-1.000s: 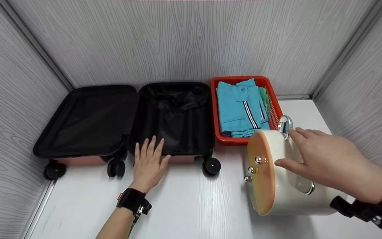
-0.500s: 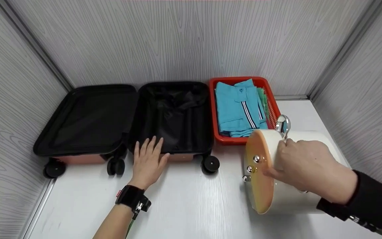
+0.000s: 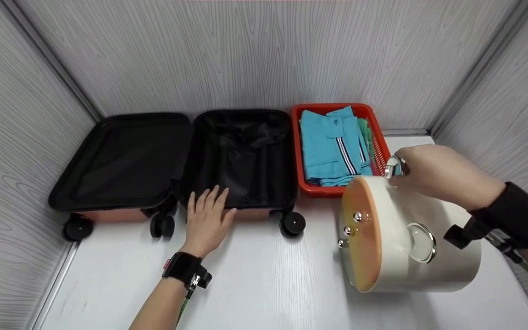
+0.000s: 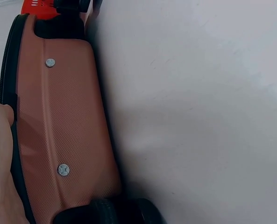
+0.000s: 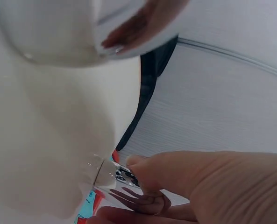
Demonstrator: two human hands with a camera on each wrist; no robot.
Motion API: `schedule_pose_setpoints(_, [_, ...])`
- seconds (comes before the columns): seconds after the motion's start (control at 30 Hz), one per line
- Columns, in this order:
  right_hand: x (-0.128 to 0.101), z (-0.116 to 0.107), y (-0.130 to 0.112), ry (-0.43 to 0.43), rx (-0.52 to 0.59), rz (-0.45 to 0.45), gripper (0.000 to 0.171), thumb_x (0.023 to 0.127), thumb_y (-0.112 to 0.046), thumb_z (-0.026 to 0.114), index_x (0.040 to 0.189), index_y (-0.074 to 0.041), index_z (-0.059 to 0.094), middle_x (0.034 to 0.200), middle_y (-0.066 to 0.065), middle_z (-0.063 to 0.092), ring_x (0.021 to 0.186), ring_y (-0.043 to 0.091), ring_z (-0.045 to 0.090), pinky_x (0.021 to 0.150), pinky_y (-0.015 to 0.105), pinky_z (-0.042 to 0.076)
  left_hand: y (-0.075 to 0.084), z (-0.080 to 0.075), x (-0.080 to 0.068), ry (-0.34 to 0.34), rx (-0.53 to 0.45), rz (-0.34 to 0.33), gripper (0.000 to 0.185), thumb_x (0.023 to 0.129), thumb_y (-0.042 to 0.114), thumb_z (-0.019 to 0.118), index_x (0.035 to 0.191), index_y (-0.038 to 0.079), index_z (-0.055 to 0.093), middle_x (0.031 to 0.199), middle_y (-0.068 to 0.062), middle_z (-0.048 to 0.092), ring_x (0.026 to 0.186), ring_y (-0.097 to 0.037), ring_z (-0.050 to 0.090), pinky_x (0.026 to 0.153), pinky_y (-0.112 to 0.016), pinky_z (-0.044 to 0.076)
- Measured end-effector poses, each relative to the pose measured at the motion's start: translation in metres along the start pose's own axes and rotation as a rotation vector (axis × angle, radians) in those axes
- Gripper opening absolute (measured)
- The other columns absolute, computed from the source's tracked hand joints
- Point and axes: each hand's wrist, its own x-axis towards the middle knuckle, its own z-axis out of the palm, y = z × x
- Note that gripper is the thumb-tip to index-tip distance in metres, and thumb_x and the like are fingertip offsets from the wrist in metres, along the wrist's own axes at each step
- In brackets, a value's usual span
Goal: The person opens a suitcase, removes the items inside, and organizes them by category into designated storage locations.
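Observation:
A cream rounded box [image 3: 397, 256] with a see-through orange front [image 3: 365, 247] and round chrome knobs lies on the right of the white surface. My right hand [image 3: 442, 173] pinches the chrome handle [image 3: 391, 167] at its upper side; in the right wrist view the thumb [image 5: 161, 170] and fingers close on that handle [image 5: 124, 175]. A second chrome handle [image 3: 422, 243] faces up. My left hand [image 3: 205, 227] rests with straight fingers on the near rim of an opened suitcase [image 3: 241, 183], whose pink shell [image 4: 73, 121] fills the left wrist view.
The suitcase's other half [image 3: 126, 165] lies flat on the left, with black wheels [image 3: 293, 223] along the near side. Behind the box, a red basket [image 3: 323, 191] holds folded blue clothes [image 3: 328, 146] and something green. Grey wood-grain panels [image 3: 245, 55] enclose the surface.
My right hand curled over the box's side, then moved up and now grips the chrome handle near the basket. The left hand has stayed on the suitcase rim.

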Motion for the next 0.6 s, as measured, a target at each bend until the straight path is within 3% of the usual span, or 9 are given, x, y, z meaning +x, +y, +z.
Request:
schedule_pose_setpoints(0.3, [-0.001, -0.006, 0.001, -0.015, -0.017, -0.046, 0.022, 0.079, -0.014, 0.082, 0.080, -0.010, 0.061, 0.070, 0.000, 0.056, 0.064, 0.019, 0.051, 0.058, 0.037, 0.042, -0.001, -0.001, -0.003, -0.006, 0.007, -0.001, 0.063, 0.108, 0.052, 0.043, 0.160, 0.017, 0.038, 0.164, -0.012, 0.033, 0.150, -0.036, 0.026, 0.123, -0.052, -0.006])
schedule_pose_setpoints(0.6, [-0.009, -0.011, 0.023, -0.034, -0.058, -0.064, 0.022, 0.075, -0.009, 0.078, 0.080, -0.008, 0.057, 0.070, 0.000, 0.055, 0.065, 0.020, 0.051, 0.059, 0.038, 0.042, 0.001, -0.001, -0.006, 0.008, 0.015, 0.008, 0.061, 0.107, 0.049, 0.046, 0.158, 0.015, 0.041, 0.162, -0.012, 0.036, 0.148, -0.038, 0.030, 0.123, -0.054, -0.003])
